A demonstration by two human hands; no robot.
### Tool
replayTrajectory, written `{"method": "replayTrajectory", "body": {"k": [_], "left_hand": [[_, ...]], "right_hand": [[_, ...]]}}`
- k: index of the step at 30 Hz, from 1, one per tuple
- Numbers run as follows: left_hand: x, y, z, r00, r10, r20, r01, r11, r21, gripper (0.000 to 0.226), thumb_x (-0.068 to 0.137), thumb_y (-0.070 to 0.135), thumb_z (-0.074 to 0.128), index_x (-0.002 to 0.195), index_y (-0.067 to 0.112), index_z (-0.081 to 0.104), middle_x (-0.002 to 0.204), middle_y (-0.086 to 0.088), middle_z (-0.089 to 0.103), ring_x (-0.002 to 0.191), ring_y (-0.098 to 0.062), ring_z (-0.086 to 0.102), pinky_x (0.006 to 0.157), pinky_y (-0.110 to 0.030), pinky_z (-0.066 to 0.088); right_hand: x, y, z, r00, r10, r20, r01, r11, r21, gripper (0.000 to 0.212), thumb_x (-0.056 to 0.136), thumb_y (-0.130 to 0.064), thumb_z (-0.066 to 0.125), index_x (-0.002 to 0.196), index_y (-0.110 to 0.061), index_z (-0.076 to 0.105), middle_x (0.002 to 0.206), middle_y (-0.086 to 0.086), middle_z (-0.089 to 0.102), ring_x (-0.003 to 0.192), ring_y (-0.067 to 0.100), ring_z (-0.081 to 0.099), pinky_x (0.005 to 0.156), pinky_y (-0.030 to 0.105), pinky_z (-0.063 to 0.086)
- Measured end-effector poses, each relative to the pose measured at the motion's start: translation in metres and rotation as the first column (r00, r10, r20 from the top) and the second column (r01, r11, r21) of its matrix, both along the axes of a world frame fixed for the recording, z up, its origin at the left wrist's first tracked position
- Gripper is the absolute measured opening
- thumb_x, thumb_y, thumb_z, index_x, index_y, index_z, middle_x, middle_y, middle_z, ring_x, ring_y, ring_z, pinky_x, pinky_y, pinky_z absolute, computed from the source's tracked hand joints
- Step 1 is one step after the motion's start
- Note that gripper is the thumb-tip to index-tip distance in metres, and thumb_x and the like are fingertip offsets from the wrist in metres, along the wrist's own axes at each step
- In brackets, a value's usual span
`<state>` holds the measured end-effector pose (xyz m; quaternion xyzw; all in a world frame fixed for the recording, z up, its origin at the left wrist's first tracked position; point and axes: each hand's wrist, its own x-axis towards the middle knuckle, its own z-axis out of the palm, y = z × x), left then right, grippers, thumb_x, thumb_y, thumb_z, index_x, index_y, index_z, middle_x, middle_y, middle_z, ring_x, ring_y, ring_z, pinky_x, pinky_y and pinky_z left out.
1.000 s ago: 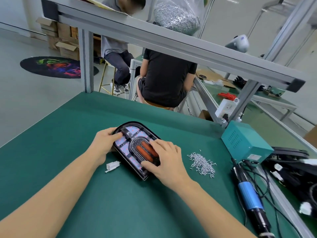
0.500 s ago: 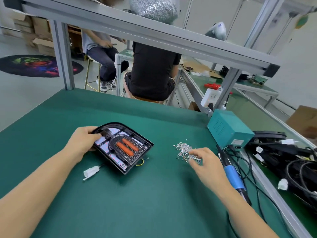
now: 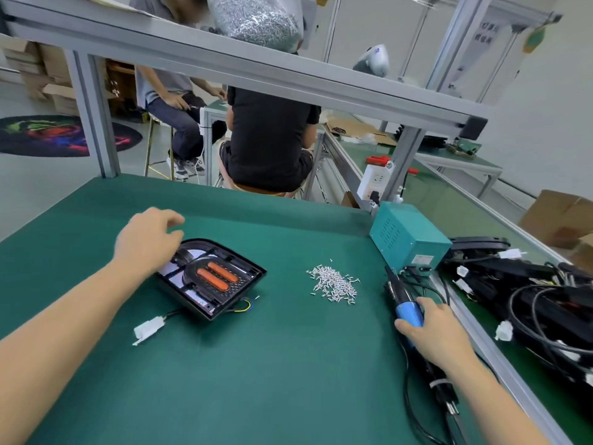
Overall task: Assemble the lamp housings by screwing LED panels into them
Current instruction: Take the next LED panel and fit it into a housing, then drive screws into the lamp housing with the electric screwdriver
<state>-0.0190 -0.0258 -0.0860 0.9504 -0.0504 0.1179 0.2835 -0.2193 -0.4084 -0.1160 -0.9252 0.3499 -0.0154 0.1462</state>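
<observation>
A black lamp housing with an LED panel and two orange lenses lies on the green table. Its wires and a white connector trail off its near left side. My left hand hovers over the housing's far left corner with its fingers loosely curled, holding nothing. A pile of small silver screws lies to the right of the housing. My right hand grips the blue-handled electric screwdriver, which lies near the table's right edge.
A teal power box stands at the back right. Black housings with cables and white plugs are piled beyond the right rail. Two people sit behind the table's far edge. An aluminium frame beam crosses overhead.
My right hand left the housing, passed over the screw pile and took hold of the screwdriver. My left hand lifted off the housing's rim. The housing turned slightly.
</observation>
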Motion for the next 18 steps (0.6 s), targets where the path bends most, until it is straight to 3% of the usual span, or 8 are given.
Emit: {"method": "replayTrajectory", "body": {"k": [3,7,11,14,18], "left_hand": [[-0.036,-0.056,0.018,0.953,-0.231,0.198,0.253,0.963,-0.092,0.021,0.085,0.009,0.061,0.102,0.014,0.071,0.105,-0.007,0.067,0.101,-0.027,0.06,0.089,-0.037,0.046],[-0.074,-0.137,0.009,0.822,-0.566,0.065,0.569,0.81,-0.14,0.017,0.083,0.011,0.062,0.093,0.017,0.074,0.094,-0.003,0.069,0.092,-0.022,0.062,0.086,-0.033,0.046],[-0.078,-0.176,-0.031,0.843,-0.53,-0.088,0.527,0.848,-0.057,0.02,0.086,0.013,0.058,0.099,0.019,0.072,0.1,0.0,0.068,0.097,-0.02,0.06,0.084,-0.028,0.046],[-0.074,-0.18,-0.053,0.884,-0.448,-0.13,0.447,0.894,-0.045,0.024,0.087,0.013,0.058,0.108,0.021,0.068,0.106,0.001,0.064,0.102,-0.02,0.058,0.084,-0.027,0.043],[-0.071,-0.183,-0.06,0.91,-0.396,-0.119,0.398,0.917,-0.005,0.018,0.087,0.014,0.058,0.102,0.019,0.066,0.104,0.0,0.059,0.101,-0.023,0.056,0.082,-0.029,0.043]], "right_hand": [[0.007,0.0,-0.001,1.0,-0.014,0.008,0.013,0.999,0.049,0.07,0.091,-0.044,0.059,0.148,-0.017,0.03,0.133,0.011,0.044,0.091,0.023,0.045,0.074,0.031,0.036],[0.013,0.001,-0.003,0.999,-0.044,-0.002,0.044,0.995,0.092,0.07,0.09,-0.044,0.059,0.147,-0.016,0.031,0.132,0.01,0.048,0.1,0.026,0.05,0.075,0.031,0.037],[0.01,0.002,-0.009,0.994,-0.087,0.059,0.081,0.992,0.094,0.051,0.086,-0.045,0.063,0.121,-0.011,0.048,0.107,0.007,0.046,0.088,0.026,0.049,0.07,0.032,0.036],[0.01,0.003,-0.013,0.993,-0.097,0.071,0.091,0.993,0.081,0.049,0.085,-0.049,0.063,0.113,-0.012,0.049,0.107,0.006,0.041,0.087,0.027,0.051,0.071,0.032,0.038],[0.012,0.002,-0.014,0.994,-0.095,0.056,0.091,0.994,0.063,0.051,0.085,-0.052,0.062,0.112,-0.011,0.049,0.107,0.004,0.038,0.086,0.027,0.053,0.071,0.032,0.04]]}}
